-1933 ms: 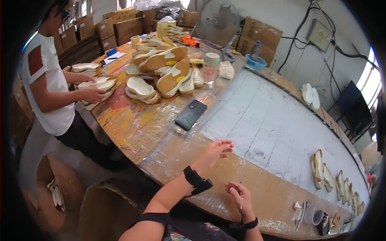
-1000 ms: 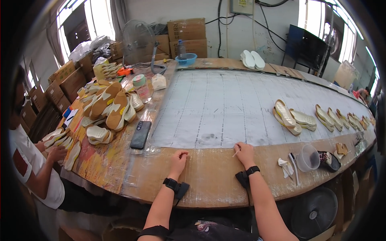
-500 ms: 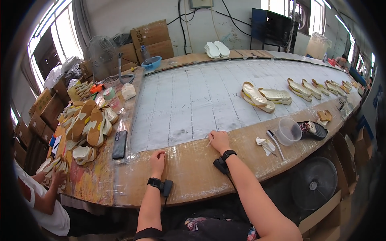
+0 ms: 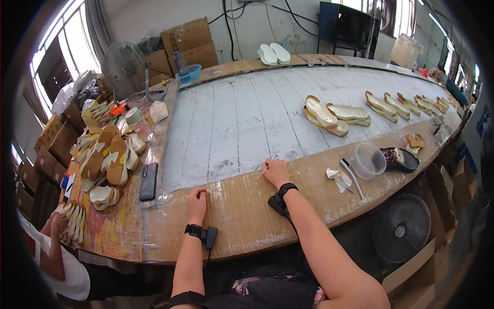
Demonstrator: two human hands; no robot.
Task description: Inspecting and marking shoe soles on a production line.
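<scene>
My left hand (image 4: pixel 197 205) rests on the brown cardboard border (image 4: pixel 231 226) of the table, its fingers curled in and nothing seen in them. Farther right, my right hand (image 4: pixel 276 171) is closed where that border meets the white marked table surface (image 4: pixel 221 129). A small dark tip shows just above its fingers; what they hold is too small to make out. Black straps with small boxes sit on both wrists. Nearest my right hand are a crumpled white tissue (image 4: pixel 339 180), a white-handled brush (image 4: pixel 353 179) and a clear plastic tub (image 4: pixel 369 161).
A dark shoe (image 4: pixel 400 159) lies beside the tub. Pale soles (image 4: pixel 350 114) stand in a row toward the far right. At left are a phone (image 4: pixel 148 182), piled soles (image 4: pixel 110 154) and a co-worker's hand (image 4: pixel 59 223) at more soles. A fan (image 4: pixel 402 228) stands below, right.
The whole view has shifted slightly, so things sit a little farther left. A thin pale strip by my right hand no longer shows clearly. The co-worker's hands have moved on the soles.
</scene>
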